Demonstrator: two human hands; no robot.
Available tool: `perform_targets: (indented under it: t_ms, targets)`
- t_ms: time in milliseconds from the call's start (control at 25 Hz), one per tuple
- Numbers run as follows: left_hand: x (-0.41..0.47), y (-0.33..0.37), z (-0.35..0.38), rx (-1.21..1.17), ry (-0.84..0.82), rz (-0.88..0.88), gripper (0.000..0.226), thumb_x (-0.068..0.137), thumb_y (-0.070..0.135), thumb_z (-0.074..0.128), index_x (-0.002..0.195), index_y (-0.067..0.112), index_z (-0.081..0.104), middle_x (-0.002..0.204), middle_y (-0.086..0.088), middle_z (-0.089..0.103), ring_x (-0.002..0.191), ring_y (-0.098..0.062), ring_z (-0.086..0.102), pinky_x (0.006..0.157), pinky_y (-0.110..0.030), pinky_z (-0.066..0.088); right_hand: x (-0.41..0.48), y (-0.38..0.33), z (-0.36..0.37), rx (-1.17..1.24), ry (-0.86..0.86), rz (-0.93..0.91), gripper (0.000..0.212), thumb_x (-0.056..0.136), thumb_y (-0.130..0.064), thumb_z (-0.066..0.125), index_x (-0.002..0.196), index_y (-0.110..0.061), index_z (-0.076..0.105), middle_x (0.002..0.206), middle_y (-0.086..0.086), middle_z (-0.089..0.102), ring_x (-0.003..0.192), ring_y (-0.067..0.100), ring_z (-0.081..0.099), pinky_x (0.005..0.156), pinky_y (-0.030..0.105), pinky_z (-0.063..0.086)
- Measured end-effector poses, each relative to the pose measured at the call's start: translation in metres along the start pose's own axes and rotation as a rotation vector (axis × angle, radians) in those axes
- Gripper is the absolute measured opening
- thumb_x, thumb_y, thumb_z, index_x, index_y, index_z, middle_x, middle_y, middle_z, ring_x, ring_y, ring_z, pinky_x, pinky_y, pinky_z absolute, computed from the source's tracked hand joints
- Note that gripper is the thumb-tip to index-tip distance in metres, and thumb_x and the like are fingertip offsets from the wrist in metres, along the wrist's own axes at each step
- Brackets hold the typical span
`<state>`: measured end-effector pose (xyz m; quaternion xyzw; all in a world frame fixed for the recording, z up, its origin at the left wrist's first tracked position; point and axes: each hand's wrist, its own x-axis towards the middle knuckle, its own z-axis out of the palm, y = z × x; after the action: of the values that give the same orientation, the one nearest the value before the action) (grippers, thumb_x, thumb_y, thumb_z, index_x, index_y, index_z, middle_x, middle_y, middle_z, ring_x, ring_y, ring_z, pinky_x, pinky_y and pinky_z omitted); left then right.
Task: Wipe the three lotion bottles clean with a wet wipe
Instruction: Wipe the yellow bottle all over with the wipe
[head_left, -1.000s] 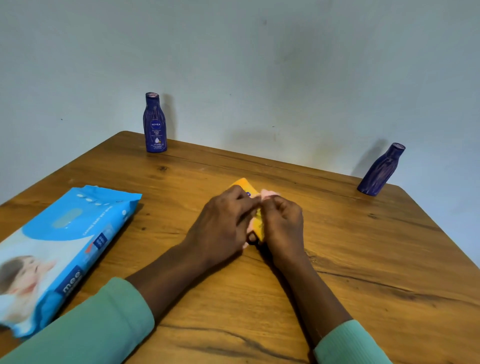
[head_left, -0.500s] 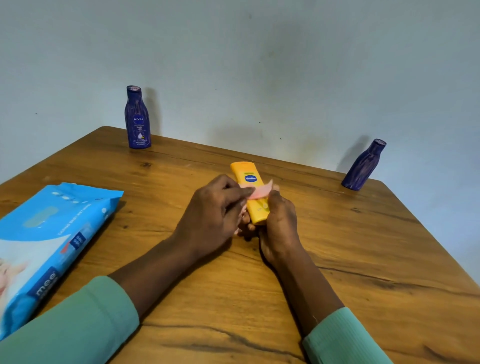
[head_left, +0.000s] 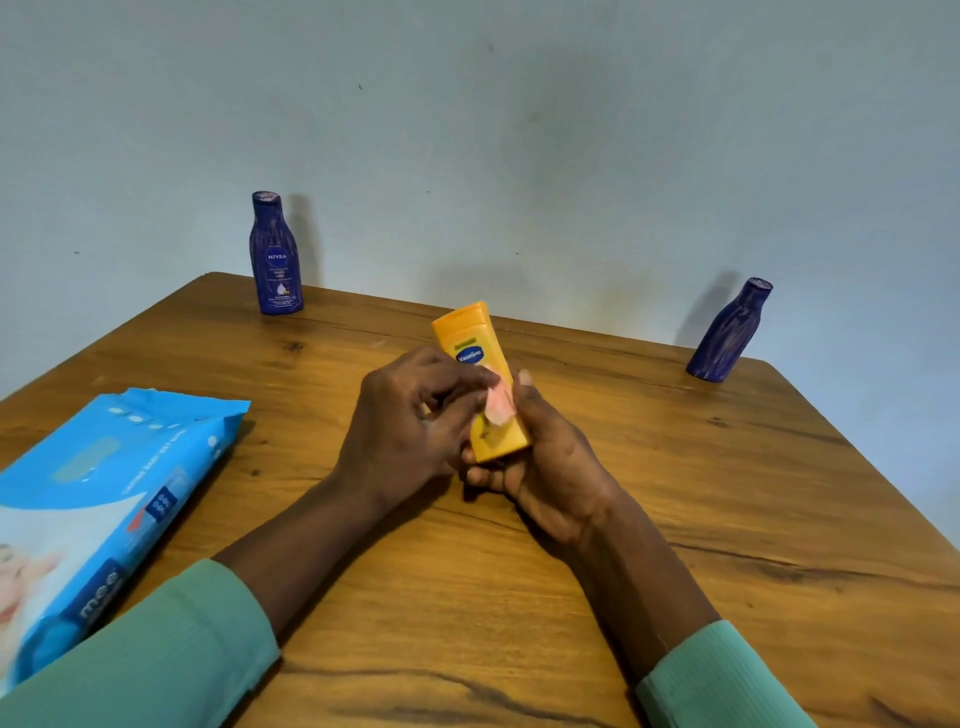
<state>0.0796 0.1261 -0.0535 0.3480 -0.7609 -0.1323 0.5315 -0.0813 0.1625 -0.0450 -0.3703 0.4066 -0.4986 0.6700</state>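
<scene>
R hand (head_left: 550, 467) grips yellow bottle (head_left: 475, 338) round its lower half: fingers (head_left: 483, 475) curl under & behind it, thumb up along its right edge. Bottle sits over centre of bench (head_left: 727, 519), cap end pointing away from the person, label facing up; can't tell if its base touches the wood. L hand (head_left: 410, 426) pinches a small pinkish wipe (head_left: 500, 405) btw thumb & fingertips, pressed on the bottle's front just below the logo. Nivea bottle (head_left: 275, 260) stands upright at far left of bench, near wall. 2nd blue bottle (head_left: 730, 332) is at far right, also by wall; it looks tilted to the right in this wide view. Both are well apart from the hands. Blue wipes pack (head_left: 104, 493) lies flat on left side of bench, beside L forearm. Both sleeves green
</scene>
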Motion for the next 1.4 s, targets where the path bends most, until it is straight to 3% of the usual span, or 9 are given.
perform_targets:
  t_ms: [160,280,440,560,640,840,1120,1280,1400]
  targets:
    - [0.01,-0.012,-0.015,0.075,0.228,-0.123,0.027,0.094,0.014,0.074,0.12,0.021,0.074,0.11,0.002,0.071,0.096,-0.003,0.067,0.076,-0.015,0.056,0.003,0.0,0.007,-0.009,-0.11,0.058,0.052,0.106,-0.056,0.043,0.144,-0.023,0.056,0.098,0.016,0.067,0.073,0.024,0.056,0.061,0.035,0.042]
    - [0.001,0.003,0.0,0.066,0.053,-0.045,0.026,0.094,0.011,0.074,0.119,0.017,0.077,0.105,0.0,0.071,0.093,-0.007,0.068,0.074,-0.029,0.059,0.007,0.002,0.013,0.069,-0.063,0.01,0.056,0.109,-0.054,0.036,0.127,-0.009,0.062,0.093,0.015,0.067,0.069,0.022,0.058,0.057,0.032,0.044]
    - [-0.019,0.024,0.007,-0.012,-0.15,0.109,0.019,0.091,0.014,0.071,0.108,0.012,0.079,0.102,0.0,0.071,0.096,-0.01,0.069,0.08,-0.027,0.058,0.004,0.01,0.012,0.27,0.037,-0.064,0.066,0.107,-0.059,0.035,0.133,-0.004,0.062,0.104,0.017,0.077,0.094,0.026,0.076,0.086,0.045,0.061]
    - [-0.017,0.019,0.006,0.005,-0.131,0.098,0.019,0.092,0.013,0.073,0.109,0.012,0.079,0.101,0.001,0.069,0.096,-0.009,0.068,0.082,-0.022,0.056,0.003,0.012,0.009,0.192,0.051,-0.061,0.071,0.105,-0.064,0.03,0.128,-0.006,0.064,0.094,0.015,0.072,0.075,0.022,0.072,0.065,0.032,0.058]
    - [-0.004,0.008,0.002,0.036,0.007,0.01,0.021,0.091,0.009,0.075,0.112,0.013,0.078,0.102,-0.001,0.069,0.094,-0.01,0.067,0.077,-0.019,0.055,0.003,0.013,0.013,0.052,0.03,-0.067,0.074,0.103,-0.068,0.027,0.119,-0.006,0.063,0.08,0.011,0.061,0.056,0.016,0.053,0.046,0.023,0.038]
    - [0.018,-0.014,-0.014,0.036,0.212,-0.178,0.031,0.097,0.013,0.07,0.128,0.017,0.07,0.114,-0.002,0.069,0.101,-0.007,0.066,0.078,-0.016,0.057,0.003,0.013,0.011,-0.083,-0.034,-0.035,0.077,0.102,-0.073,0.024,0.141,-0.012,0.05,0.08,0.001,0.053,0.055,0.007,0.038,0.044,0.018,0.031]
    - [-0.008,0.022,-0.001,0.008,-0.117,0.12,0.028,0.093,0.005,0.07,0.119,0.013,0.078,0.103,-0.001,0.065,0.097,-0.011,0.063,0.078,-0.023,0.053,0.006,0.016,0.015,-0.005,0.046,-0.102,0.089,0.096,-0.081,0.016,0.105,-0.011,0.07,0.065,0.007,0.056,0.043,0.011,0.036,0.038,0.02,0.025]
    - [-0.014,0.027,-0.001,0.0,-0.235,0.211,0.023,0.092,0.013,0.07,0.112,0.012,0.08,0.102,-0.001,0.066,0.096,-0.013,0.065,0.081,-0.028,0.054,0.001,0.009,0.01,0.173,0.068,-0.097,0.097,0.091,-0.086,0.018,0.12,-0.009,0.068,0.073,0.006,0.068,0.055,0.014,0.06,0.037,0.019,0.036]
    - [-0.01,0.022,-0.001,-0.006,-0.158,0.149,0.024,0.094,0.019,0.07,0.115,0.013,0.079,0.102,0.0,0.068,0.097,-0.01,0.066,0.081,-0.023,0.055,0.003,0.007,0.011,0.168,0.004,-0.097,0.089,0.094,-0.084,0.022,0.123,-0.011,0.064,0.068,0.002,0.06,0.047,0.007,0.045,0.039,0.018,0.026]
